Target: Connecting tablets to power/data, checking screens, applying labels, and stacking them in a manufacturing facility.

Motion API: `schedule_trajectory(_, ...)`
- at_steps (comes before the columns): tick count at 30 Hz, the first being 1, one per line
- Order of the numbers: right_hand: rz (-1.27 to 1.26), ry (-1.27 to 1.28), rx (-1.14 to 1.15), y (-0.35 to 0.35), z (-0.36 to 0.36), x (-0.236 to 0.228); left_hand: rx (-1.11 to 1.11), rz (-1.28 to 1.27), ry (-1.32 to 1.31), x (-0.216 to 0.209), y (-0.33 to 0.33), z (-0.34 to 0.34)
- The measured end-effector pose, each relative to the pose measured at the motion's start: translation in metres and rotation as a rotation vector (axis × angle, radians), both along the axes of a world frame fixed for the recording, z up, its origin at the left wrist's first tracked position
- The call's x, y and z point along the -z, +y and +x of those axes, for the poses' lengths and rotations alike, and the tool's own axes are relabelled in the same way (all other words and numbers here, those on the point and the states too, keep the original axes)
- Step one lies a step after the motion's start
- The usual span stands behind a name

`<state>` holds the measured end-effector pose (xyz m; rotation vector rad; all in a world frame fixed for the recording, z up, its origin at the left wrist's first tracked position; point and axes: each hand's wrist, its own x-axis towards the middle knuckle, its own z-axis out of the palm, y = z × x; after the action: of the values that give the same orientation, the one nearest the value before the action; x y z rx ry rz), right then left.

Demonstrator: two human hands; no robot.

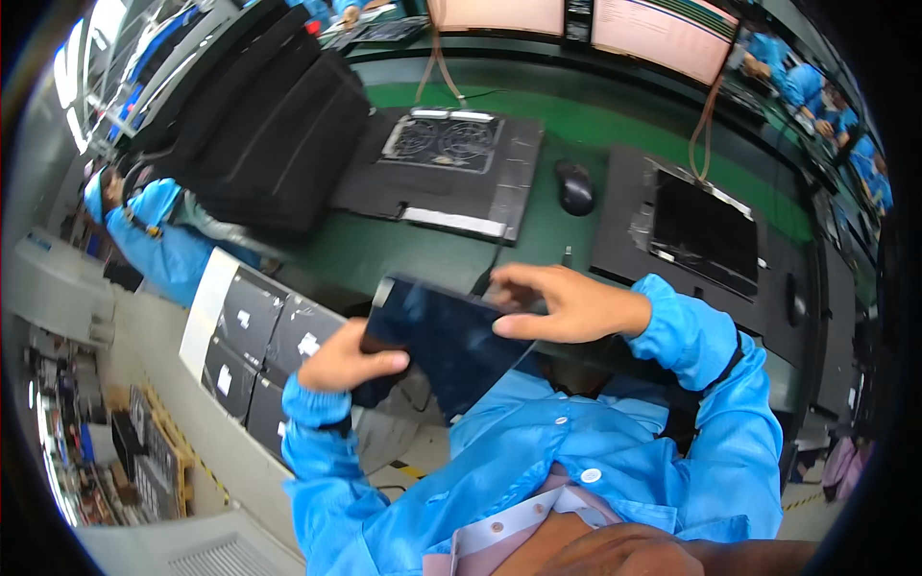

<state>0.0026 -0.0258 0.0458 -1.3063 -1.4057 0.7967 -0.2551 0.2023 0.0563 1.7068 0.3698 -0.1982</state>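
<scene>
A dark, glossy flat screen panel [447, 346] is held tilted in front of my body, above the near edge of the bench. My left hand [344, 360] is closed on its left edge, thumb over the face and fingers hidden beneath. At the panel's upper right edge is my right hand [567, 302], its thumb at the edge and its fingers curled and slightly blurred. Whether that hand bears any of the panel's weight is hard to see. A similar dark panel [706, 230] rests on the black foam fixture [624, 216] at the right.
Another black fixture [456, 197] lies at the centre back, beside a tall stack of black trays [254, 125]. A black mouse [575, 187] sits between the fixtures on the green bench mat [432, 252]. Left of me stands a box of bagged dark panels [252, 312]. Monitors [663, 36] stand behind; a co-worker [158, 235] is at left.
</scene>
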Motion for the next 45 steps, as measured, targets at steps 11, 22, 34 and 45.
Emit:
schedule_trajectory(11, -0.094, 0.998, 0.403, 0.099, 0.054, 0.041, -0.532, 1.053, -0.653, 0.034, 0.101, 0.138)
schedule_trajectory(22, -0.554, 0.538, 0.537, 0.128, 0.098, 0.039, -0.616, 1.168, -0.224, 0.097, 0.108, 0.18)
schedule_trajectory(34, -0.046, -1.513, -0.168, -0.008, 0.051, 0.017, -0.543, 1.237, -0.301, 0.095, 0.139, 0.175)
schedule_trajectory(45, 0.203, -0.986, -0.116, 0.015, 0.018, 0.003, -0.543, 1.207, -0.384, 0.098, 0.16, 0.178)
